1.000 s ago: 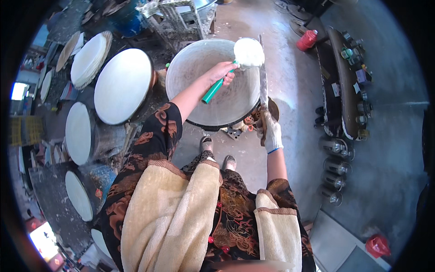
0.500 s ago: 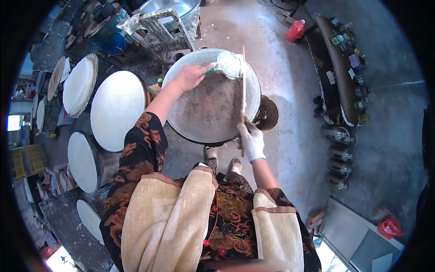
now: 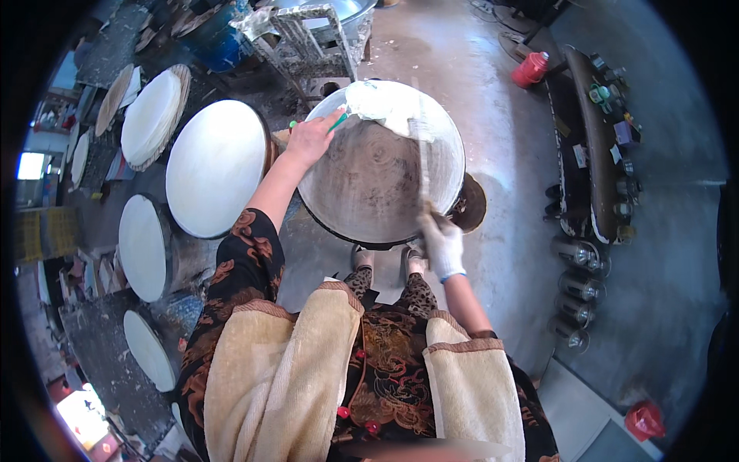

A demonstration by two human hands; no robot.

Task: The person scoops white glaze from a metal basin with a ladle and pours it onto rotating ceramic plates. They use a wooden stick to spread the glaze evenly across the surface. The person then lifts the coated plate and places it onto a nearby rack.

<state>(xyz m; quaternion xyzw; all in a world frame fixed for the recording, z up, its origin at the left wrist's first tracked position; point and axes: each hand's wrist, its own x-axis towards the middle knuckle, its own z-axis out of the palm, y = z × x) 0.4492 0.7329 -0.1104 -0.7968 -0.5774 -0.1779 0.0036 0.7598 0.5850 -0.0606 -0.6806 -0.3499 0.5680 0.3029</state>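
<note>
In front of me is a wide round griddle [image 3: 369,185], brown in the middle with a whitish layer along its far and right sides. My left hand [image 3: 310,144], bare, is closed on a green-handled tool [image 3: 339,122] over the far left of the griddle. Against the tool's end lies a soft white mass [image 3: 377,100], which hides its head. My right hand [image 3: 444,248], in a white glove, grips the near end of a long thin scraper [image 3: 424,158]. The scraper reaches away across the griddle's right side, blurred, its far end touching or close to the white mass.
Large white-topped round stacks [image 3: 217,169] stand at the left. A paint-spattered chair [image 3: 315,46] is behind the griddle, and a brown bowl-shaped vessel [image 3: 471,206] at its right. Farther right are a red thermos [image 3: 530,69], a dark table [image 3: 596,154] and several metal flasks [image 3: 577,289].
The white mass has shifted left on the griddle and spread toward the scraper. My left hand has moved left with the tool. The whole view has shifted slightly.
</note>
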